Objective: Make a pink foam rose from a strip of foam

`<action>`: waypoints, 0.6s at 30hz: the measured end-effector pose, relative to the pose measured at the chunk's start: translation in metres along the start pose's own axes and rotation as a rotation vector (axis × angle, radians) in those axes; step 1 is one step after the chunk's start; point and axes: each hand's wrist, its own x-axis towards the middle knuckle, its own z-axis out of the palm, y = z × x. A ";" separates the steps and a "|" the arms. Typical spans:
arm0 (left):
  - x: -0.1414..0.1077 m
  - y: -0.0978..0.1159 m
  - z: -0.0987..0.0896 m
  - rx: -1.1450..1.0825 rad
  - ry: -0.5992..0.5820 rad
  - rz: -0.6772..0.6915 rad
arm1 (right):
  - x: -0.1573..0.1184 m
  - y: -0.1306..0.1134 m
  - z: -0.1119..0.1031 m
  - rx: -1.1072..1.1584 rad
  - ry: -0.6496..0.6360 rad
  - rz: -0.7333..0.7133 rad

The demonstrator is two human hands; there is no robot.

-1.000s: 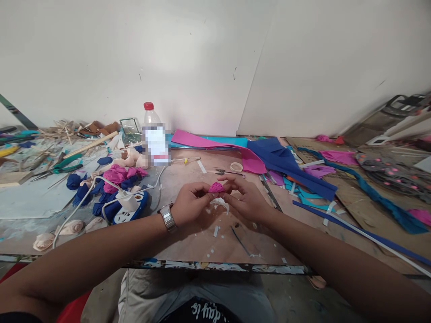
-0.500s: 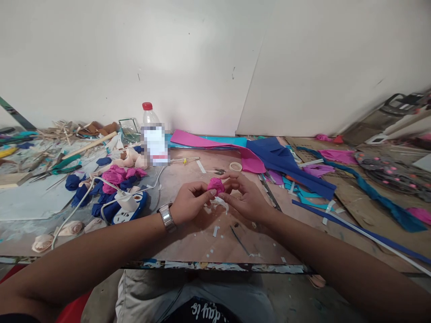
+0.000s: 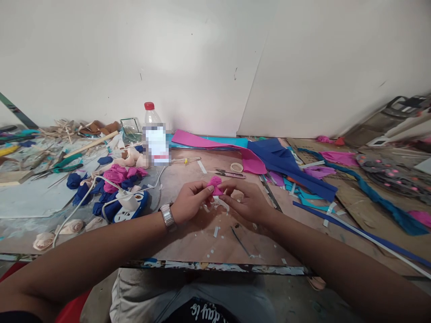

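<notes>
A small bright pink crepe paper flower (image 3: 214,183) is between my two hands, above the near middle of the table. My left hand (image 3: 191,199) pinches its left side between thumb and fingers, and a metal watch (image 3: 167,216) circles that wrist. On the other side, my right hand (image 3: 244,197) has thumb and fingertips closed at the flower's lower right edge. Some of the fingertips are hidden behind the pink paper. Beyond the right hand lie a roll of tape (image 3: 236,168) and small snips (image 3: 225,173).
Pink and blue crumpled flowers (image 3: 114,176) crowd around a blue-and-white power strip (image 3: 131,208) on the left. A bottle with a red cap (image 3: 149,106) stands at the back. Pink paper strip (image 3: 208,140) and dark blue paper (image 3: 279,157) lie behind the hands. Green-handled pliers (image 3: 67,163) lie far left.
The pink flower has been tilted in my fingers, so its lower flared part now shows. My right fingers have moved from its top down to its lower right edge. My left hand keeps its pinch.
</notes>
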 end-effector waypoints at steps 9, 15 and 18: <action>0.000 -0.010 -0.006 -0.034 0.000 -0.005 | 0.000 -0.002 0.000 -0.003 0.014 0.059; 0.000 -0.012 -0.006 -0.002 0.014 0.029 | 0.001 -0.002 0.001 0.037 0.030 0.068; -0.001 -0.009 -0.006 0.026 0.016 0.040 | 0.001 -0.002 0.001 0.032 0.029 0.065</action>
